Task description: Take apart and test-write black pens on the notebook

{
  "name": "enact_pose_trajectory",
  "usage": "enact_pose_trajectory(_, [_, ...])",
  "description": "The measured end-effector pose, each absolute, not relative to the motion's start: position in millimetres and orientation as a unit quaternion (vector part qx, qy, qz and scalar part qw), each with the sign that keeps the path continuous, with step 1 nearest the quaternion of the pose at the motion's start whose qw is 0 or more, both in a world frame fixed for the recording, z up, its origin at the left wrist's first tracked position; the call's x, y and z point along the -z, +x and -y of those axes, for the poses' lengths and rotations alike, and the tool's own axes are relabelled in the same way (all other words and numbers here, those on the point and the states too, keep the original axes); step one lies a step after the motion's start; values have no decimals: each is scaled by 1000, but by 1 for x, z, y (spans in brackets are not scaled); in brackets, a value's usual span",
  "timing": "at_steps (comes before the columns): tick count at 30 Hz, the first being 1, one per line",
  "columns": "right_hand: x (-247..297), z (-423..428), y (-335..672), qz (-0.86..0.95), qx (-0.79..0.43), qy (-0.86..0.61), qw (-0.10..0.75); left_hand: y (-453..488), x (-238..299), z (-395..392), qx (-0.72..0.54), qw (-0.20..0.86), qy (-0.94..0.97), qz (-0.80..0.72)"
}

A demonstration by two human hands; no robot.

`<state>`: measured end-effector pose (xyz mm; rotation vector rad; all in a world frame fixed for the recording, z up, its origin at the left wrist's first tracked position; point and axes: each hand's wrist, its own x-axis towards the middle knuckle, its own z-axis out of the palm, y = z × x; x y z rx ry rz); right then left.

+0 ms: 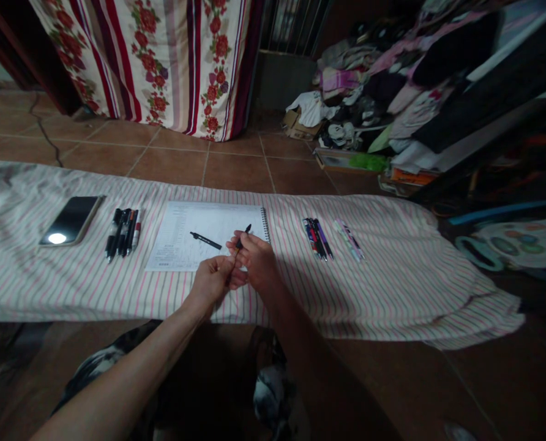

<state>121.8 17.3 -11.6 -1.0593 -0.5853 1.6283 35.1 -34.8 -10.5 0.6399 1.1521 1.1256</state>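
Observation:
Both my hands meet over the near edge of a spiral notebook [209, 236] that lies open on a striped cloth [392, 275]. My right hand [257, 260] pinches a black pen [243, 237] whose tip points up and away. My left hand [213, 278] is closed against the lower end of the same pen. A second black pen part [205, 241] lies loose on the notebook page, just left of my hands.
A phone [72, 220] and a row of dark pens [122, 231] lie on the cloth at left. More pens [317, 238] and pale ones [349, 240] lie at right. A floral bedsheet [163, 61] hangs behind; piled clothes [383, 79] fill the back right.

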Motion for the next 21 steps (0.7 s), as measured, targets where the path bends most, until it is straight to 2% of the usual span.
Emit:
enact_pose_trajectory(8, [12, -24, 132, 223, -668, -434, 562, 36, 11, 40, -491, 647, 288, -508])
enact_pose_trajectory(21, [13, -26, 134, 199, -703, -431, 530, 35, 6, 41, -471, 636, 297, -534])
